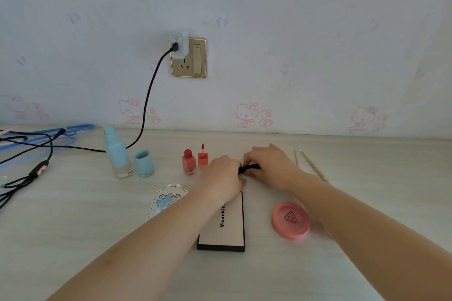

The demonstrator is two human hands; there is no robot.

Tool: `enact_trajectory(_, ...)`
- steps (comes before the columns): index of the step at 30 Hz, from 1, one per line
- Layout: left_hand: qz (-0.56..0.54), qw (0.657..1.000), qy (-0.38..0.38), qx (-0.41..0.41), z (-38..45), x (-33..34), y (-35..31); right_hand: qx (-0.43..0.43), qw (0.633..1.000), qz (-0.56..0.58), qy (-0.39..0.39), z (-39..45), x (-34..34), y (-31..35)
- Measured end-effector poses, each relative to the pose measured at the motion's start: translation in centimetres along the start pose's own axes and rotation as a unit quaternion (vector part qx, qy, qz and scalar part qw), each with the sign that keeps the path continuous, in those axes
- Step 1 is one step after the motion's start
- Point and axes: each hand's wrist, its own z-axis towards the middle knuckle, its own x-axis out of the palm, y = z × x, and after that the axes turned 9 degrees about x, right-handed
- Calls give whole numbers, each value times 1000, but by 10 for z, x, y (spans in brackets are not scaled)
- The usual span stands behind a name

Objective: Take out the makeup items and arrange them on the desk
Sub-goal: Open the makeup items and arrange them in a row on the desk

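A small black stick (249, 168) sits low over the surface (85, 227), in the middle, just behind the flat palette (232, 225). Both hands meet on it. The left hand (221, 178) is curled around one end, and the right hand (271, 166) pinches the other end with bent fingers. What kind of makeup it is, I cannot tell.

To do this step well, lay it down gently in the bare spot between the two red bottles (188, 162) and the thin sticks (311, 165). Keep the left wrist up so it does not bump the bottles over. The pink round case (290, 220) sits to the right of the palette.
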Motion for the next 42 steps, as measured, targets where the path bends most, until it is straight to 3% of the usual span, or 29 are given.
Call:
enact_trajectory(6, -112, 990, -84, 19, -18, -14, 1, 6, 998, 67, -5, -20, -22, 8)
enact_trajectory(16, -322, 934, -150, -35, -98, -66, 46, 21, 965, 262, -6, -62, -47, 75)
enact_trajectory(22, -311, 931, -179, -59, -153, -89, 93, 10, 959, 281, 18, -67, -33, 136)
enact_trajectory(29, -269, 938, -195, -99, -190, -98, 147, 35, 973, 225, 35, -52, 1, 201)
enact_trajectory(42, -170, 957, -180, -154, -176, -85, 195, 64, 993, 100, 26, -19, 19, 236)
